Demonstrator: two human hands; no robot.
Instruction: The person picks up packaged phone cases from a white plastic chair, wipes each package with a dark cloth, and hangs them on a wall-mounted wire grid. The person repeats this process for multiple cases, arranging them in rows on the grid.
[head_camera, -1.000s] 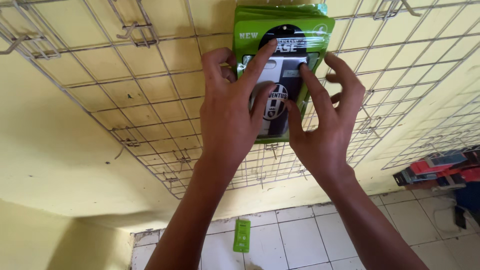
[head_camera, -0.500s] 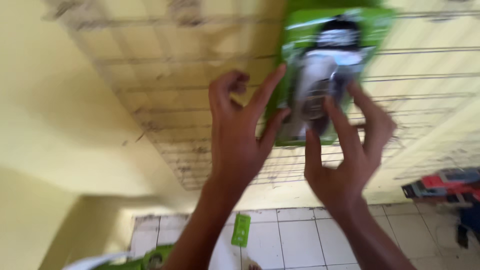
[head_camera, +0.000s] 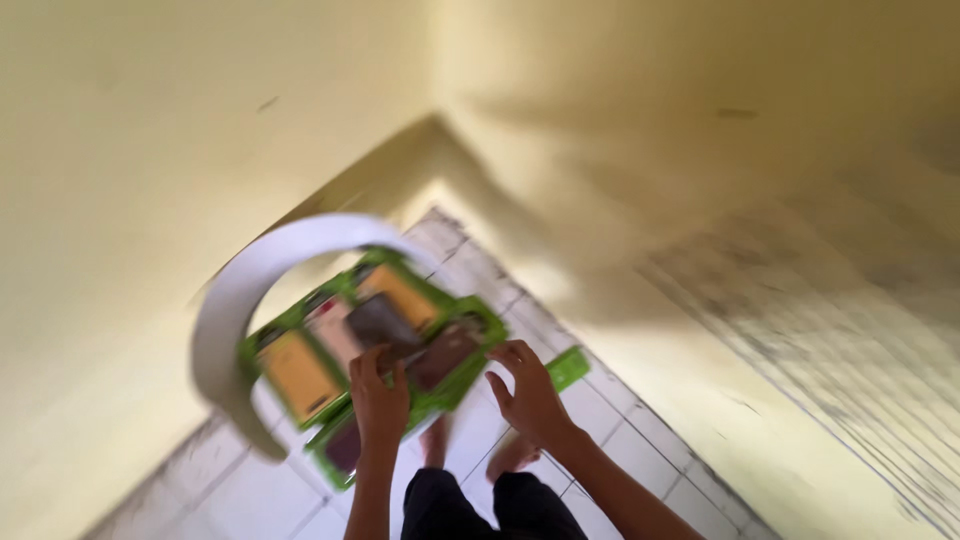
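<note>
Your left hand (head_camera: 378, 400) rests with loose fingers on the green packs (head_camera: 375, 345) at lower centre; right hand (head_camera: 530, 395) open beside them; light, stiff, probably slippery; grip edges.

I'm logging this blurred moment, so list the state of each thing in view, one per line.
Left hand: fingers spread, resting on the green packs.
Right hand: open, fingers at the packs' edge.
Green packs: bunched in a white basin, tilted, blurred.
White basin: tipped, rim toward the camera.
Loose green pack: lying flat on the tiled floor.
Wire grid: fixed against the yellow wall, blurred.
</note>
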